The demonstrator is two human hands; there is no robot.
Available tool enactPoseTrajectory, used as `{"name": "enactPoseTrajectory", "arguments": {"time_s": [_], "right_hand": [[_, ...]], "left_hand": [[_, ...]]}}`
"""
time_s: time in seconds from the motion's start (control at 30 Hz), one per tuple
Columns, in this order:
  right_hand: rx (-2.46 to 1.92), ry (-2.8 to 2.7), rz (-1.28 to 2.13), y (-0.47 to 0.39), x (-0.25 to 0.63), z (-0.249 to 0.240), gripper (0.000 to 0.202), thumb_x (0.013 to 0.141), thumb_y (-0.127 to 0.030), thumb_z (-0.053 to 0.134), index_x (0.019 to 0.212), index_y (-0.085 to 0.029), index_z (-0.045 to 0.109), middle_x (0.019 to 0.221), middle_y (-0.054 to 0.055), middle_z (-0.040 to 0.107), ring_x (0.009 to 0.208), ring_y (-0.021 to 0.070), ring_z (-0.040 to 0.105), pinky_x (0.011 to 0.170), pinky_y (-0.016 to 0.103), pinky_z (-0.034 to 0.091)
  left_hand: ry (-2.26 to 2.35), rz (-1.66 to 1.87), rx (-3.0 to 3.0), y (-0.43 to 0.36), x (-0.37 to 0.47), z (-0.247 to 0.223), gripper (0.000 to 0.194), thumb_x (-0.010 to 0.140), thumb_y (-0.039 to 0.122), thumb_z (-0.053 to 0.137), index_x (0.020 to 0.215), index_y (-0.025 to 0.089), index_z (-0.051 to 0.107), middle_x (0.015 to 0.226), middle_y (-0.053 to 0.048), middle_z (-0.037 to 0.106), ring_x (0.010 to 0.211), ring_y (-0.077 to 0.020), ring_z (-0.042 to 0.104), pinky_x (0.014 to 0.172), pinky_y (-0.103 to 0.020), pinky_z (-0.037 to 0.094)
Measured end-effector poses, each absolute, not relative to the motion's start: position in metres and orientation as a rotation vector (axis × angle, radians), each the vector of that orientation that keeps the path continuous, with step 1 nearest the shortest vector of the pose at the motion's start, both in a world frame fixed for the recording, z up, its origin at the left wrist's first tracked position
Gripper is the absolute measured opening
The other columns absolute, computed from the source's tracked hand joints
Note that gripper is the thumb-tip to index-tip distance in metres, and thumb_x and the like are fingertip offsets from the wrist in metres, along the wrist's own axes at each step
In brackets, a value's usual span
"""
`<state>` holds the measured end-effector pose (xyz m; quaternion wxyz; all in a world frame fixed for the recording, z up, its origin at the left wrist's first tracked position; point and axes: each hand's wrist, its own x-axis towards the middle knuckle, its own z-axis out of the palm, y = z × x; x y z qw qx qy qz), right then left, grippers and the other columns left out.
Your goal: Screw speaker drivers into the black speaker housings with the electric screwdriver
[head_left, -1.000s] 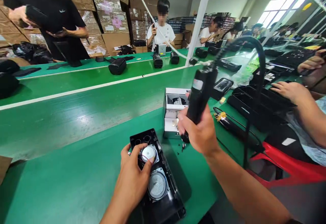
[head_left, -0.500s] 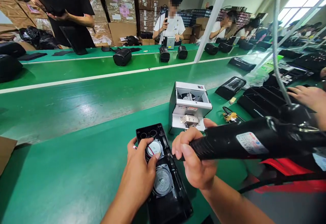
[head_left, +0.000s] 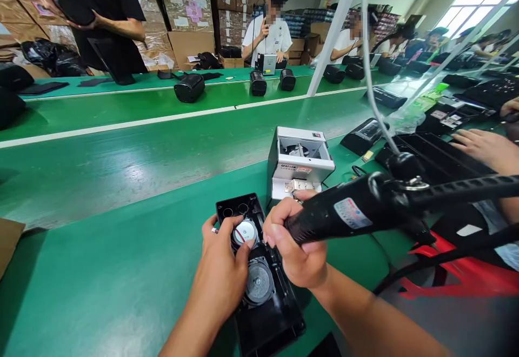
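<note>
A black speaker housing (head_left: 267, 322) lies on the green bench, its inside facing up. Two round speaker drivers sit in it: the upper driver (head_left: 246, 231) has a red wire across it, and the lower driver (head_left: 258, 282) is grey. My left hand (head_left: 221, 262) is closed on the housing's left edge, thumb and index finger on the upper driver. My right hand (head_left: 298, 240) is wrapped round a black electric screwdriver (head_left: 330, 219), tilted with its front at the housing's right side. My fingers hide the screwdriver's tip.
Behind the housing stands a grey-white screw feeder (head_left: 302, 157). A white cord (head_left: 368, 48) hangs down to the screwdriver. Another person's hand (head_left: 482, 149) rests among black cases at right. A cardboard piece (head_left: 10, 240) is at left; a green conveyor (head_left: 138, 157) runs across, with people beyond.
The screwdriver and my right hand have shifted left and tilted more steeply, the rear end swinging left with the cord. My left hand keeps its hold on the housing.
</note>
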<state>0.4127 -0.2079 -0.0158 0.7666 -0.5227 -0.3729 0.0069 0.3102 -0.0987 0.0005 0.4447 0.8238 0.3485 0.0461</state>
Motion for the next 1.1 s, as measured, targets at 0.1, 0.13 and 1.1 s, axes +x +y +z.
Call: {"name": "enactPoseTrajectory", "arguments": {"time_s": [0.1,0.13,1.1], "right_hand": [[-1.178,-0.848,0.031,-0.207,0.411,-0.018,0.015,0.096,-0.023,0.064,0.109,-0.025,0.056,0.078,-0.001,0.056,0.063,0.0171,0.056,0.060,0.035,0.053],[-1.190,-0.859,0.029,-0.206,0.410,-0.017,0.012,0.096,-0.023,0.063,0.105,-0.025,0.056,0.077,-0.001,0.056,0.064,0.0171,0.056,0.061,0.035,0.053],[-1.190,-0.720,-0.283,-0.221,0.489,0.040,0.039,0.090,-0.017,0.068,0.121,-0.029,0.047,0.074,-0.008,0.058,0.053,0.0128,0.054,0.055,0.032,0.052]], "left_hand": [[0.863,0.115,2.050,-0.100,0.310,0.002,0.040,0.095,0.037,0.052,0.133,0.028,0.059,0.149,-0.014,0.033,0.150,-0.0357,0.040,0.119,-0.057,0.042],[0.863,0.115,2.051,-0.100,0.310,0.002,0.040,0.095,0.037,0.051,0.134,0.028,0.059,0.149,-0.014,0.033,0.150,-0.0357,0.040,0.119,-0.058,0.041],[0.883,0.270,2.144,-0.071,0.323,-0.014,0.071,0.091,0.060,0.055,0.155,0.030,0.048,0.156,-0.016,0.033,0.152,-0.0356,0.041,0.123,-0.059,0.040]]}}
